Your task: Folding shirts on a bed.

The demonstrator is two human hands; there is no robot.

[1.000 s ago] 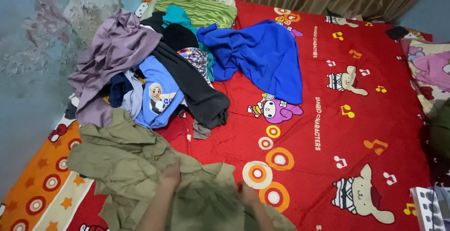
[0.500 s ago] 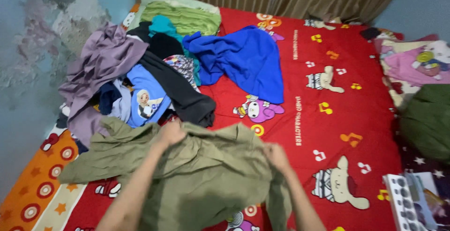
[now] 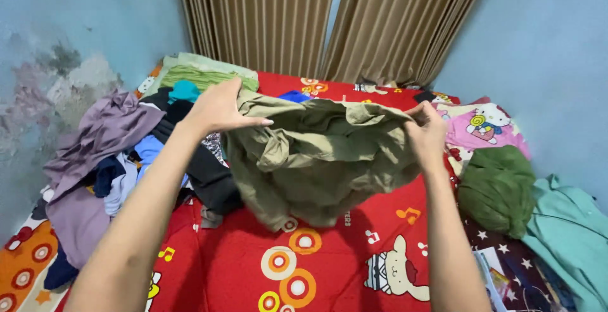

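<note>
- Your left hand (image 3: pixel 218 106) has its grip closed on one top corner of the olive-green garment (image 3: pixel 316 153), thumb out over the cloth.
- Your right hand (image 3: pixel 427 133) pinches the other top corner; grip narrow, holding the same cloth.
- The garment hangs crumpled between both grips, lifted clear above the bed (image 3: pixel 329 267).
- Below the grips: red bed sheet with cartoon animals, music notes and ring patterns; an orange star-print strip (image 3: pixel 25 267) runs along the edge down-left of your left grip.
- Left of your left grip: loose clothes pile (image 3: pixel 126 160) on the bed, with purple, black and light blue pieces.
- Beyond your left grip: a folded light green cloth (image 3: pixel 196 74) near the head of the bed.
- Right of your right grip: a pink cartoon pillow (image 3: pixel 484 128), a dark green bundle (image 3: pixel 497 188) below it, a teal garment (image 3: pixel 570 236) further right.
- Behind both grips: tan pleated curtains (image 3: pixel 316 20).
- Blue walls either side; the left wall (image 3: pixel 57 77) shows peeling paint patches.
</note>
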